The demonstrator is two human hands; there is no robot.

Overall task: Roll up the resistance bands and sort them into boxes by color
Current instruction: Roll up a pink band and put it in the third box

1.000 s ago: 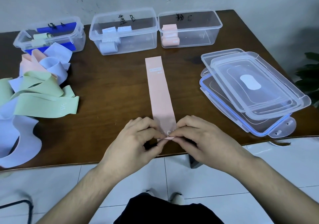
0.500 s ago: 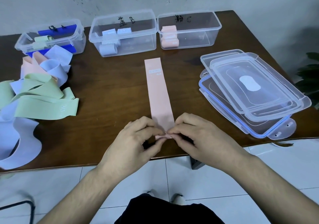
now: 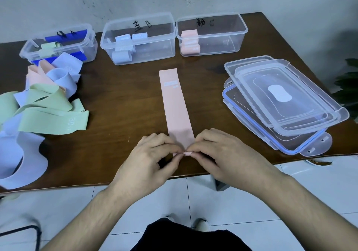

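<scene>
Pink elastic is curling at the near end now: a second ago the pink band [image 3: 176, 107] lay flat right up to the fingertips, and now its near edge has been turned over into a first tight little fold at the table's front edge. That reads as the roll just getting started, with nearly the whole length still to wind.

Dark brown wooden table [image 3: 120, 99] carries everything, smooth and slightly glossy. Off to the right of the grip sits the stack of clear plastic lids [image 3: 280, 103], rigid, rounded at the corners, one rimmed in blue. Far left of the grip, a loose heap of unrolled bands [image 3: 38, 111] in green, pale blue and pink, soft and floppy, looping over each other. Straight ahead, beyond the band's far end, stands the pink box [image 3: 232, 36], transparent with hand-lettered marks and pink rolls at its left end; the blue box [image 3: 155, 45] is beside it with pale blue rolls, and the green box [image 3: 77, 43] is furthest left.

Left hand [image 3: 147, 159] and right hand [image 3: 224, 154] meet at the band's near end, thumbs and forefingers of both pinching that small rolled edge between them. The strip runs flat and straight away from the pinch, matte, with a small white printed label near its far end.
</scene>
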